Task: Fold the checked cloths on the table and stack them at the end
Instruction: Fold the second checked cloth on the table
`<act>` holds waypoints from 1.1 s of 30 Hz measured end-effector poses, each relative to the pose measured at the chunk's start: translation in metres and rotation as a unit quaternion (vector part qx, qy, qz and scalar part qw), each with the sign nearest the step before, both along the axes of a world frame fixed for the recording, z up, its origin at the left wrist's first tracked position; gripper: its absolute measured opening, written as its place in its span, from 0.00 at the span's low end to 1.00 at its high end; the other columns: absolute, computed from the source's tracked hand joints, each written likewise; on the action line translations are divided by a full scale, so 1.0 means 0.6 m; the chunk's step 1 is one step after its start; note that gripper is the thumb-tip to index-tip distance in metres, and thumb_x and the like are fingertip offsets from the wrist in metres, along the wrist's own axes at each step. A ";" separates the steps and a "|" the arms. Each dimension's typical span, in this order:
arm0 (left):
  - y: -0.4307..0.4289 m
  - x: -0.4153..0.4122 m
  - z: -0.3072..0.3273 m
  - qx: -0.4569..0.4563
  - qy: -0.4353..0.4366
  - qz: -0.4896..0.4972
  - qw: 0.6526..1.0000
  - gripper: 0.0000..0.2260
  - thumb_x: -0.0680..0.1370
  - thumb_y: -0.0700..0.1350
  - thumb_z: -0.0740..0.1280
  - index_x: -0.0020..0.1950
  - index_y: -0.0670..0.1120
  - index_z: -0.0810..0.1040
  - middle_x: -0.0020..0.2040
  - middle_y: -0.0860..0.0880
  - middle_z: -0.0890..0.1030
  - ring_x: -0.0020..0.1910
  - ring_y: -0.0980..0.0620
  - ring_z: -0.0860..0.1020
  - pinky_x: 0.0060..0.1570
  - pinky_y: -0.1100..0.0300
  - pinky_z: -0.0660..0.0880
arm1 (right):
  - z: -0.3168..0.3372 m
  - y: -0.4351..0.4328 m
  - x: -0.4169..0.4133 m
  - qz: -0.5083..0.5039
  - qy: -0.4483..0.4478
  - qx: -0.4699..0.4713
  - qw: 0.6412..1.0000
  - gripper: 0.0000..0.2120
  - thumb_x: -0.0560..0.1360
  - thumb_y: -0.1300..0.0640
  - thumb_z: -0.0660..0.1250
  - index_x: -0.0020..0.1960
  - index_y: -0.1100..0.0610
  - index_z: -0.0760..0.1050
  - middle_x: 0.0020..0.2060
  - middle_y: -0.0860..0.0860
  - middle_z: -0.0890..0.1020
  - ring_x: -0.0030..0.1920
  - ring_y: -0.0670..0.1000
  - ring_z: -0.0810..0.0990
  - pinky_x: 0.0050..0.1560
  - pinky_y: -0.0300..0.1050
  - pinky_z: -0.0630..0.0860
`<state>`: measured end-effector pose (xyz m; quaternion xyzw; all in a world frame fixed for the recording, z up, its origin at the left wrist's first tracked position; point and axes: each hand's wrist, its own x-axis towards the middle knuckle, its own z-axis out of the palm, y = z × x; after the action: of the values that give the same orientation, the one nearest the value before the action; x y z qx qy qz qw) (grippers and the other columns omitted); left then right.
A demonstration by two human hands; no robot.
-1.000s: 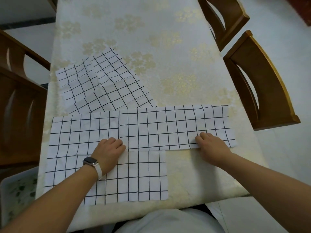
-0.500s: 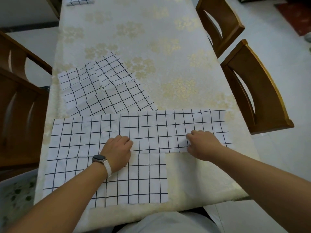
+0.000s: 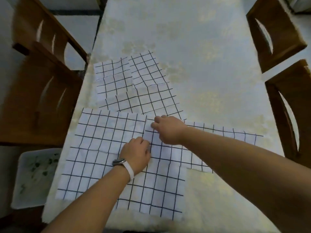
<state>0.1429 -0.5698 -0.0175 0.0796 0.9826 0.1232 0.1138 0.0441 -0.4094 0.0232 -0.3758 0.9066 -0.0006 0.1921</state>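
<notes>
White cloths with a black check lie on the cream tablecloth (image 3: 210, 68). A large flat one (image 3: 104, 148) covers the near left. Over its right part lies a long folded strip (image 3: 218, 137) that runs off to the right under my right forearm. My left hand (image 3: 137, 153), with a white watch band at the wrist, presses down where the strip's near left corner meets the large cloth. My right hand (image 3: 168, 129) is curled over the strip's far left corner and pinches it. A rumpled cloth (image 3: 134, 84) lies further back.
Two wooden chairs (image 3: 289, 105) stand along the table's right side, and two more (image 3: 35, 91) along the left. A white patterned tray (image 3: 33, 177) sits low at the near left, beside the table's edge.
My right hand has moved left along the folded strip, from its right part to its far left corner. My left hand stays pressed on the cloths. The camera has swung left.
</notes>
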 end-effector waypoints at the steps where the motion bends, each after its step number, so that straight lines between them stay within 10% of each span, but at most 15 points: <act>1: -0.001 -0.001 -0.002 0.005 -0.007 0.011 1.000 0.10 0.76 0.50 0.62 0.54 0.49 0.79 0.50 0.49 0.78 0.46 0.47 0.76 0.39 0.55 0.72 | -0.005 -0.016 -0.011 0.035 0.010 0.006 0.999 0.21 0.75 0.58 0.63 0.68 0.53 0.68 0.60 0.54 0.72 0.57 0.55 0.72 0.54 0.51 0.74; 11: 0.002 -0.003 -0.017 0.134 -0.048 0.152 0.978 0.14 0.77 0.49 0.61 0.61 0.47 0.74 0.57 0.49 0.74 0.56 0.48 0.73 0.51 0.51 0.75 | -0.021 -0.097 -0.071 0.210 0.021 0.132 0.968 0.34 0.69 0.53 0.72 0.71 0.52 0.64 0.70 0.58 0.63 0.68 0.58 0.65 0.66 0.57 0.67; 20: 0.026 -0.021 -0.007 0.143 -0.064 0.270 0.950 0.21 0.75 0.52 0.68 0.65 0.47 0.68 0.60 0.47 0.73 0.57 0.47 0.73 0.50 0.54 0.75 | -0.018 -0.108 -0.075 0.265 0.031 0.161 0.950 0.14 0.73 0.53 0.65 0.59 0.52 0.76 0.58 0.54 0.73 0.58 0.55 0.71 0.59 0.52 0.70; 27: 0.026 -0.030 -0.009 0.192 -0.071 0.276 0.939 0.05 0.76 0.51 0.65 0.46 0.50 0.76 0.45 0.52 0.76 0.43 0.50 0.77 0.40 0.55 0.76 | 0.012 -0.093 -0.077 0.256 0.002 0.145 0.956 0.12 0.73 0.57 0.65 0.56 0.51 0.72 0.46 0.50 0.76 0.51 0.53 0.74 0.61 0.52 0.69; 33: 0.037 -0.014 0.022 0.240 -0.075 0.254 0.934 0.12 0.78 0.49 0.63 0.36 0.53 0.67 0.33 0.54 0.70 0.32 0.54 0.72 0.30 0.61 0.63 | 0.049 -0.069 -0.067 0.246 0.043 0.151 0.956 0.10 0.73 0.59 0.64 0.54 0.52 0.75 0.44 0.49 0.77 0.50 0.53 0.76 0.60 0.52 0.70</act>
<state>0.1346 -0.5476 -0.0042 -0.1577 0.8998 0.3856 0.1298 0.0039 -0.4505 0.0524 -0.5534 0.7829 0.1999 0.2021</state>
